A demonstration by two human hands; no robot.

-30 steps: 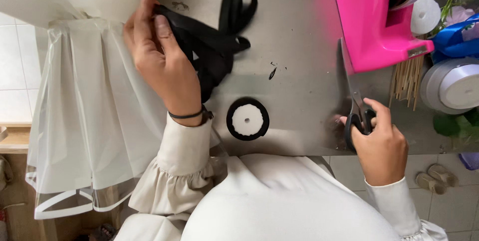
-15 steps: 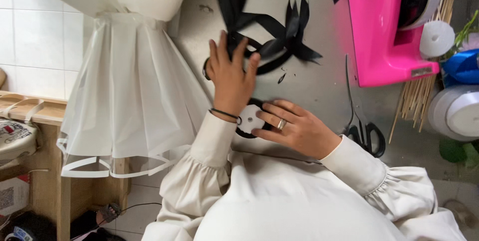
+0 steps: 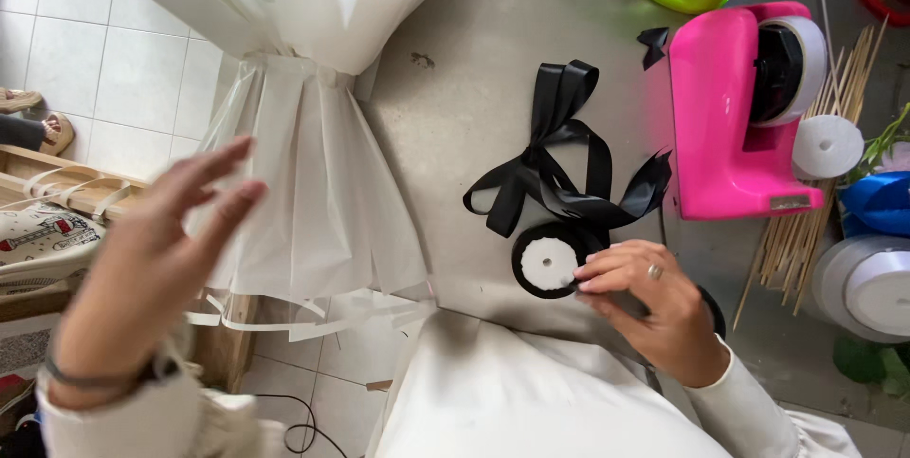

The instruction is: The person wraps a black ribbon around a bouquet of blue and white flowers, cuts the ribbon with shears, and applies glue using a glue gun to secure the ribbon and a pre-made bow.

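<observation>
Where grey worktop [image 3: 493, 60] meets white floor tiles [image 3: 114, 69], pleated wrap [image 3: 313, 202] overhanging

Left hand [image 3: 142, 268] raised, fingers spread, right hand [image 3: 654, 311] lowered, fingers curled

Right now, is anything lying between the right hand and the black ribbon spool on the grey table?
Nothing visible does. The right hand has its fingertips already at the edge of the black ribbon spool. The tied black bow lies beyond the spool, not between them. The left hand is raised off to the side, near the white wrapping paper.
</observation>
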